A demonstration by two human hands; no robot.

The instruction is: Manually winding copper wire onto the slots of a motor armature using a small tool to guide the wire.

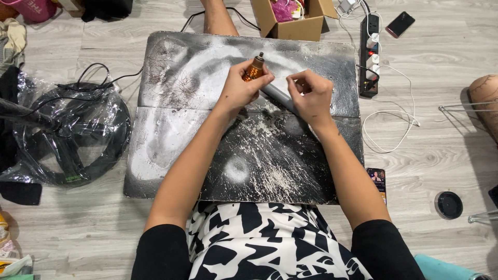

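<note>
Short black sleeves [155,251]; black-and-white patterned garment [264,243] over the lap; bare forearms.

A grey wood-look floor [425,171] carries a black board [171,150] smeared with white paint at the frame's centre. On the floor lie a plastic-wrapped fan [67,135] at left, a cardboard box [290,26] at top, a power strip [369,57] upper right, and a phone [377,179] and round black lid [449,205] lower right.

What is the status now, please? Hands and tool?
Left hand grips orange-headed rotary tool. Right hand pinches its grey body. Both over paint-stained board. Nothing blocking.
</note>
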